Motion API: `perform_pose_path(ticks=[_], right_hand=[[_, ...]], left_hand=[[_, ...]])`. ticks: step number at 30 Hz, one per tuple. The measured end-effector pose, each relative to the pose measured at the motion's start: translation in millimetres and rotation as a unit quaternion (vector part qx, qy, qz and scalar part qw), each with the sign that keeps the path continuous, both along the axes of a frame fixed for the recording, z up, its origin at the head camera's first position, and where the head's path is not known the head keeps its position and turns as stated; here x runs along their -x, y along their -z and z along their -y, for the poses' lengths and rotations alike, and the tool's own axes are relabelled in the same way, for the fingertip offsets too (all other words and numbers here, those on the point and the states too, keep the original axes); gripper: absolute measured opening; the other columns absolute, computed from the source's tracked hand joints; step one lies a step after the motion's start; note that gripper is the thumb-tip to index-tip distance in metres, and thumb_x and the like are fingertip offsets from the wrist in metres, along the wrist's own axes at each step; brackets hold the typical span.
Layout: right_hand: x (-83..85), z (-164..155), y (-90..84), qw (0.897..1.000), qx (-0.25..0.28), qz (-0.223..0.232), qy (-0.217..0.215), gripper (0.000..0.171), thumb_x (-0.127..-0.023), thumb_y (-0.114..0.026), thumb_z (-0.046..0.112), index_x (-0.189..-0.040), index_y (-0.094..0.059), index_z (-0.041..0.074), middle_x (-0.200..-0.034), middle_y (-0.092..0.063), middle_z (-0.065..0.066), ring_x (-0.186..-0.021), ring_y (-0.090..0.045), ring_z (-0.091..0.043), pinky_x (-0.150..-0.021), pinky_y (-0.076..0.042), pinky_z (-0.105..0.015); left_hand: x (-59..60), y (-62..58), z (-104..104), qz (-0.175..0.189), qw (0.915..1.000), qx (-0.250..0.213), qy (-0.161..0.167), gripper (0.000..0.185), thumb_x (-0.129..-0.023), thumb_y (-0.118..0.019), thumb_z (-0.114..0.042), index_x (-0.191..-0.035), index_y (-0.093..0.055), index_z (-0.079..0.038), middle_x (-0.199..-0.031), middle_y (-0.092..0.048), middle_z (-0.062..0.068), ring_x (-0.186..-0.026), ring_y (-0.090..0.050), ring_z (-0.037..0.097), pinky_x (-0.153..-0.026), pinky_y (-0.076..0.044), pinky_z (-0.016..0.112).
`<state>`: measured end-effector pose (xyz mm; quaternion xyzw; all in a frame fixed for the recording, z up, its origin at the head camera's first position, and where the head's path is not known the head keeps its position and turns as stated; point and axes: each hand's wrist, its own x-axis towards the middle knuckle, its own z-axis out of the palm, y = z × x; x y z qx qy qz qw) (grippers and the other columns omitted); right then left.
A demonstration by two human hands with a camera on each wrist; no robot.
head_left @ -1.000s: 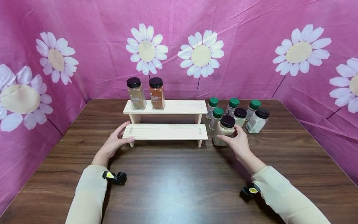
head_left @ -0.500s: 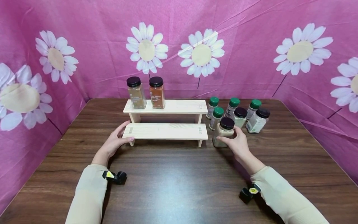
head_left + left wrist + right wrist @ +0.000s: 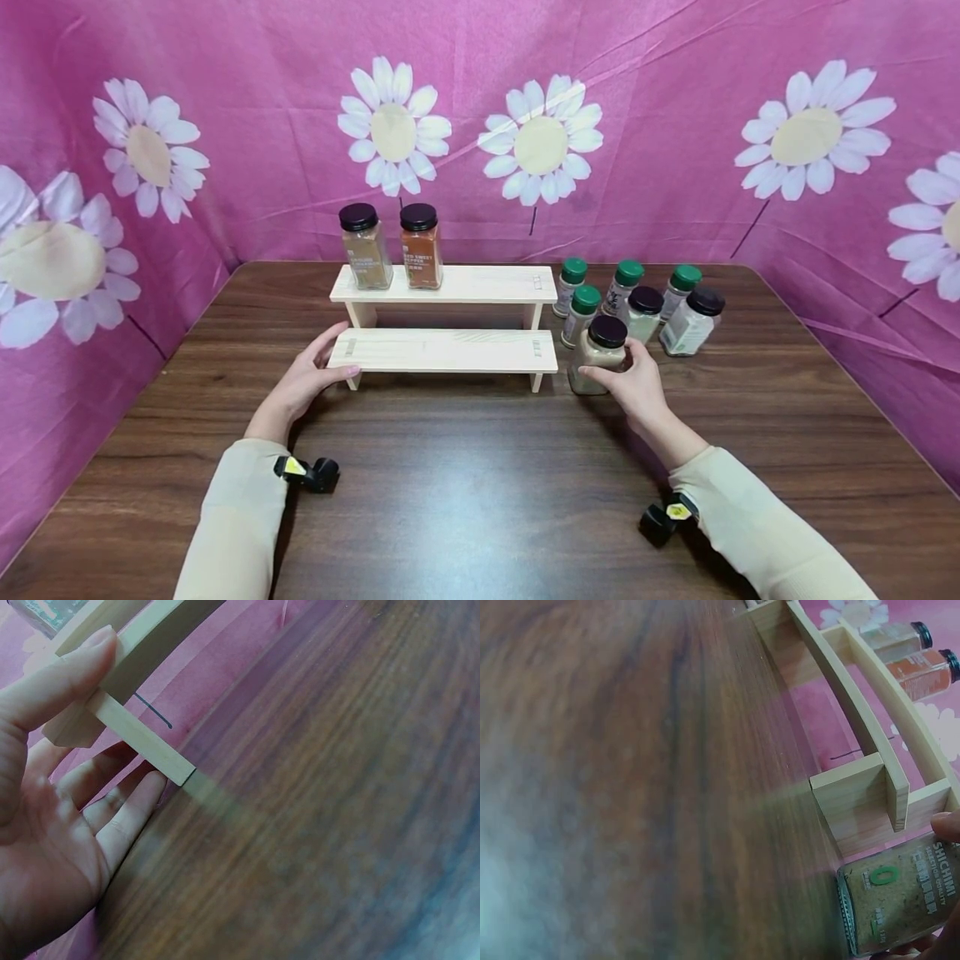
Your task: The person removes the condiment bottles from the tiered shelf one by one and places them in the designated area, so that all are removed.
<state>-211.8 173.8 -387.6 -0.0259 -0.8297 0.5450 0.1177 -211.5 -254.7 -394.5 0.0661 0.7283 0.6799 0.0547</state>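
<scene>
A two-tier pale wooden shelf rack (image 3: 442, 351) stands on the table. My left hand (image 3: 302, 382) grips its lower left end. In the left wrist view the thumb (image 3: 71, 675) lies against the board's edge, with the other fingers behind the leg. My right hand (image 3: 636, 387) holds a spice jar (image 3: 587, 379) with a dark lid, just right of the lower tier. The jar stands upright, thumb on its near side and fingers round the far side. Its label reads "SHICHIMI" in the right wrist view. Two jars, one brown (image 3: 367, 260) and one red sweet pepper (image 3: 422, 260), stand on the upper tier's left half.
Behind the held jar stand several green-capped shakers, the nearest one (image 3: 577, 327) close to it. Two more dark-lidded jars are there, a pale green one (image 3: 642, 321) and a white one (image 3: 686, 333). A pink flowered cloth (image 3: 465, 50) hangs round the wooden table (image 3: 450, 500).
The jar in my right hand has shifted very slightly left and toward me. My left hand stays at the shelf rack's end, and the other jars have not moved.
</scene>
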Motion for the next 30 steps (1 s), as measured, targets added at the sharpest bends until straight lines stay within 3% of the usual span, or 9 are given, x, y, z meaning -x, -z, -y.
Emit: perform_pose_path(ticks=[10,19,25,30], right_hand=[[-6.8,5.5,-13.0,0.999,0.033,0.028,-0.015,0.061,-0.067,-0.071,0.003,-0.117,-0.037,-0.006,-0.108,-0.045,-0.016,-0.094,-0.04,-0.018,-0.075,-0.033,-0.022],[6.2,-5.0,10.5,0.999,0.033,-0.016,-0.028,0.07,-0.065,-0.074,0.011,-0.12,-0.032,-0.001,-0.106,-0.046,-0.011,-0.089,-0.042,-0.012,-0.07,-0.035,-0.018],[-1.6,-1.3,-11.8,0.999,0.018,-0.019,-0.035,0.074,-0.065,-0.073,0.011,-0.123,-0.03,-0.005,-0.109,-0.043,-0.018,-0.095,-0.039,-0.021,-0.076,-0.032,-0.025],[-7.2,1.6,-29.2,1.0,0.009,-0.006,-0.029,0.074,-0.066,-0.073,0.01,-0.124,-0.028,-0.005,-0.109,-0.04,-0.019,-0.094,-0.04,-0.022,-0.074,-0.034,-0.023]], left_hand=[[0.3,-0.6,-0.4,0.002,1.0,0.003,0.001,0.077,-0.077,-0.061,0.0,-0.138,-0.014,-0.004,-0.123,-0.035,0.017,-0.095,-0.047,0.008,-0.078,-0.04,0.02],[0.3,-1.2,-0.8,0.001,1.0,0.007,0.0,0.077,-0.077,-0.061,0.0,-0.138,-0.014,-0.005,-0.124,-0.034,0.017,-0.096,-0.046,0.007,-0.078,-0.04,0.019],[-0.5,-2.3,-1.3,0.0,0.9999,0.011,-0.001,0.077,-0.077,-0.061,-0.001,-0.138,-0.014,-0.005,-0.124,-0.034,0.018,-0.095,-0.046,0.007,-0.077,-0.039,0.019],[-0.6,-2.6,-1.2,0.002,0.9999,0.014,-0.001,0.077,-0.077,-0.061,-0.001,-0.138,-0.014,-0.005,-0.125,-0.033,0.018,-0.097,-0.045,0.007,-0.078,-0.039,0.018]])
